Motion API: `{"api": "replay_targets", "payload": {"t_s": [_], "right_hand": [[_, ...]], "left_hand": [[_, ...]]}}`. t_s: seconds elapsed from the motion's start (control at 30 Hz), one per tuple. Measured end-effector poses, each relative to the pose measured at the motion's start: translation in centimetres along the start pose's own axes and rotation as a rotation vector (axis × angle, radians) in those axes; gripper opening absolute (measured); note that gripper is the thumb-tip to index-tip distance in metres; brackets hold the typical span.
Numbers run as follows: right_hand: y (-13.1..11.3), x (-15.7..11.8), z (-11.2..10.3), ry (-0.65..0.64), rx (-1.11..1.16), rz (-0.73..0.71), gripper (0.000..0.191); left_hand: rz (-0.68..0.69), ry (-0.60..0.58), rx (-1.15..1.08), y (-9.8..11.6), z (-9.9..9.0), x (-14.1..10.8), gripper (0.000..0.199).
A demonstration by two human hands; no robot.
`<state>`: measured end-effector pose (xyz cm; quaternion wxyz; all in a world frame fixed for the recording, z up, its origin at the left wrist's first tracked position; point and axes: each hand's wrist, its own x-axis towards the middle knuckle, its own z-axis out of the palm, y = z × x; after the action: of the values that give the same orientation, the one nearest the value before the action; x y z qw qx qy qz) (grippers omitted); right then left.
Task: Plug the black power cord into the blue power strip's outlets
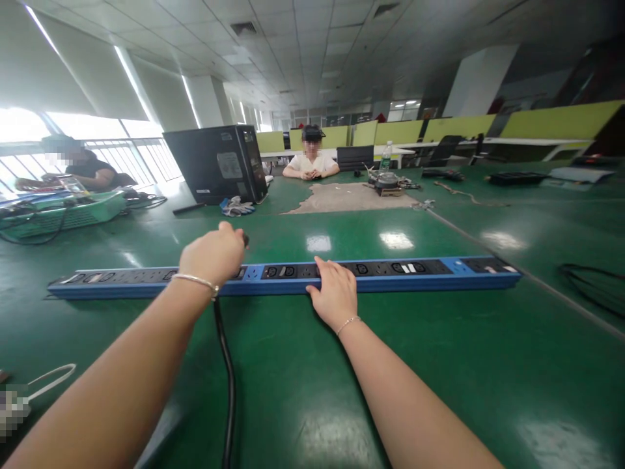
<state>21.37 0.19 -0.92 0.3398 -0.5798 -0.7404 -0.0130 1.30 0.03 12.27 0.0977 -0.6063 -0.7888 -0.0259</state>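
Note:
A long blue power strip [288, 287] with black socket panels lies across the green table in front of me. My left hand [212, 254] is closed just above its left half, around the black plug [245, 241] of a power cord, mostly hidden by my fingers. The thick black cord [229, 378] hangs below that hand and runs toward me over the table. My right hand [336, 290] grips the strip near its middle, fingers over the sockets and thumb against the front side.
Beyond the strip stand a black computer case [215, 166], gloves [237, 206] and a green basket [68, 213]. One person [312, 159] sits opposite, another [92, 166] at the far left. Cardboard [342, 197], a bottle [386, 156] and black cables [593, 286] also lie or stand about.

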Motion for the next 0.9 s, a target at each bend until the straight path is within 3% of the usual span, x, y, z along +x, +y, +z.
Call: {"api": "replay_targets", "payload": {"t_s": [0.07, 0.17, 0.33, 0.43, 0.6, 0.9], "right_hand": [[-0.1, 0.0, 0.0, 0.004, 0.004, 0.008, 0.058], [-0.1, 0.1, 0.1, 0.015, 0.023, 0.014, 0.057], [0.0, 0.1, 0.2, 0.023, 0.037, -0.004, 0.057], [0.0, 0.1, 0.2, 0.039, 0.041, -0.004, 0.056], [0.0, 0.0, 0.2, 0.060, 0.064, -0.005, 0.054], [-0.1, 0.1, 0.2, 0.061, 0.088, -0.005, 0.053]], "left_hand": [[0.040, 0.077, 0.003, 0.2, -2.1, 0.4, 0.056], [0.207, -0.009, -0.086, 2.2, -3.0, 0.5, 0.044], [0.306, -0.296, -0.262, 6.8, -0.3, 0.0, 0.035], [0.367, -0.396, -0.298, 8.2, 1.1, 0.0, 0.037], [0.375, -0.443, -0.291, 8.9, 1.7, 0.5, 0.041], [0.365, -0.462, -0.234, 9.9, 1.3, 0.7, 0.041]]}}
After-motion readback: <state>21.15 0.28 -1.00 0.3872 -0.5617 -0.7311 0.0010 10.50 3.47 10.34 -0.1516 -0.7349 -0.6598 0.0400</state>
